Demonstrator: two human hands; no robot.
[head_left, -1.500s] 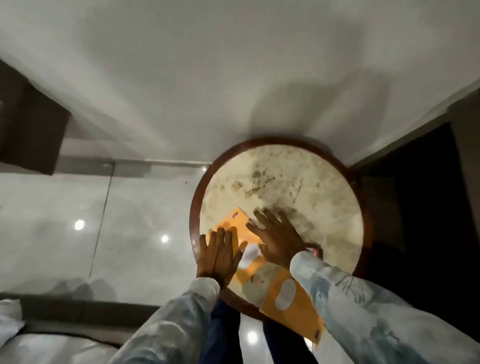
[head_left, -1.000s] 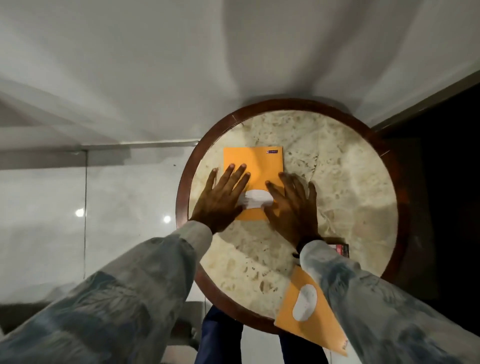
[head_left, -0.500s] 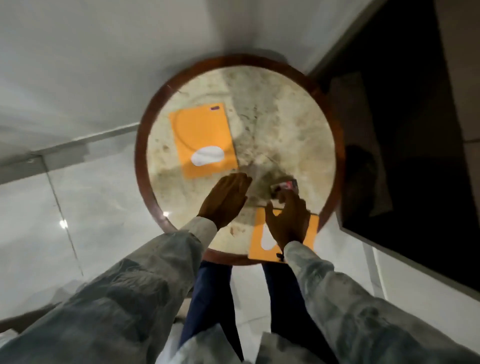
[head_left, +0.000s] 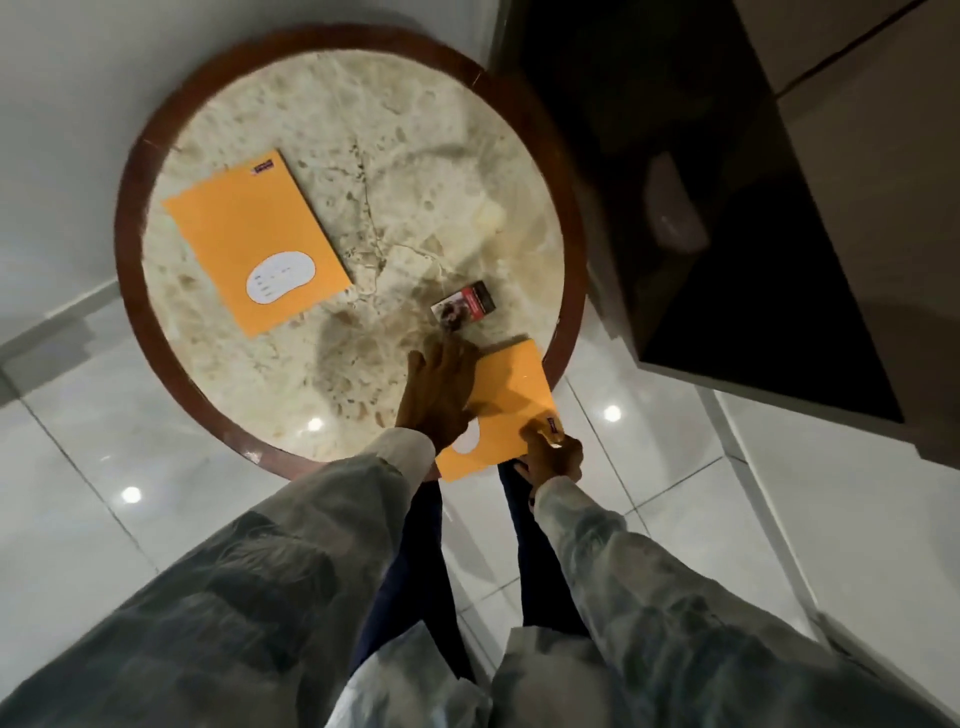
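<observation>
The left hand (head_left: 439, 395) lies flat with straight fingers, pressing on the inner edge of the near orange notebook (head_left: 511, 395). The right hand (head_left: 553, 457) pinches that notebook's near corner, thumb on top. The notebook sits at the front rim of the round desk (head_left: 130, 291), partly overhanging the tiled floor (head_left: 675, 519). A small red-and-black packet (head_left: 464, 305) lies just beyond it. A second orange notebook (head_left: 254, 239) lies well apart, far left. The step looks like bringing the overhanging notebook onto the marble. Next it needs sliding inward, clear of the packet.
</observation>
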